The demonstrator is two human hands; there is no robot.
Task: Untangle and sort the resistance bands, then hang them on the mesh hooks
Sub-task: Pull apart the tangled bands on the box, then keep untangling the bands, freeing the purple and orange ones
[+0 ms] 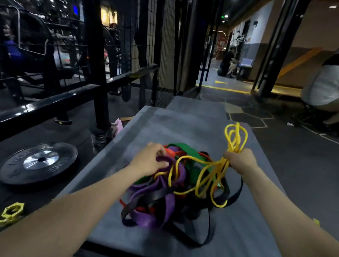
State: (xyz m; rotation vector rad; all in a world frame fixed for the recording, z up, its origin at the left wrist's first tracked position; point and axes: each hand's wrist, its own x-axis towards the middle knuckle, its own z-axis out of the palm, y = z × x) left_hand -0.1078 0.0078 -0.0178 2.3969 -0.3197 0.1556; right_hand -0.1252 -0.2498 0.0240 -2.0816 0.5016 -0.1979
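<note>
A: How far along is the sorting?

B: Early, I'd judge. Nothing hangs on the wire mesh panel [146, 35] at the upper left, as far as I can make out in the dark, and I can't pick out any hooks there. The tangle of bands [171, 190] sits whole in the middle of the grey mat [247, 239], nearer its left edge than its right.

A: Start at the left, then.

B: Off the mat's left edge lie a round weight plate [39, 160], matte black with a shiny steel hub, and nearer the camera a small yellow collar clip [11, 213]. Then the left hand [151, 160], fingers curled down into the heap, gripping a fold of the purple band [158, 191], which is wide, flat and rubbery.

A: And the middle?

B: Green, red and black straps are knotted through it: flat ribbons, the black ones trailing in long loops toward the mat's near edge.

A: The right side?

B: The right hand [241, 161] is a closed fist around several thin loops of the yellow band [211, 176], a narrow, cord-like strip. Some loops stick up above the fist; the rest run back down into the heap, still threaded round the purple one. Freeing it, separating every colour and all the hanging remain.
</note>
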